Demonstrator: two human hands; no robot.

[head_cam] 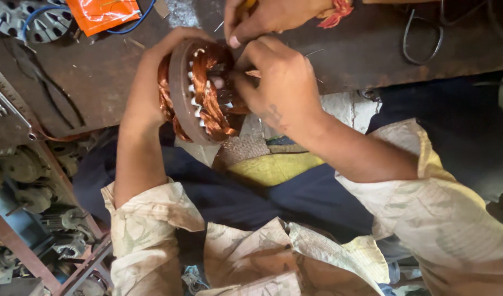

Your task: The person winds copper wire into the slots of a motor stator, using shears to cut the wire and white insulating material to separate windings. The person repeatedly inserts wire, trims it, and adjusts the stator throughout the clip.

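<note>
Motor ring (199, 90) w/ copper coils stood on edge at bench (98, 77) rim, left hand (169, 55) cupped round its far side, right hand (279, 82) pinching wire at its center; best kept steady, wire taut.

One view only: head-worn camera, looking steeply down and slightly forward over the wearer's own forearms and lap. Close range; hands fill the upper centre of the frame. A workbench (109, 77) edge crosses the top, floor clutter at lower left. No second view shares the scene.
</note>
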